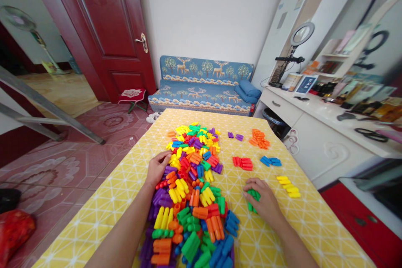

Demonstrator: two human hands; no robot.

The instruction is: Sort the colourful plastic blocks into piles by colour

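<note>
A long heap of colourful finger-shaped plastic building blocks (191, 159) runs down the table. My left hand (156, 170) rests against the heap's left edge beside some yellow blocks, thumb and fingers a little apart; their tips are partly hidden. To the right of the heap, my right hand (264, 199) curls over green blocks (253, 196), its fingers closed on one and covering part of the group. Around it lie small single-colour groups: red blocks (242, 163), blue blocks (270, 161), yellow blocks (289, 186), orange blocks (259, 139) and two purple blocks (235, 136).
A yellow patterned cloth (109, 209) covers the table. Beyond its far edge stands a blue sofa (201, 92). A white dresser (314, 125) with bottles and a ring light is at the right. A red stool (133, 95) and a metal ladder-like frame (59, 113) stand left.
</note>
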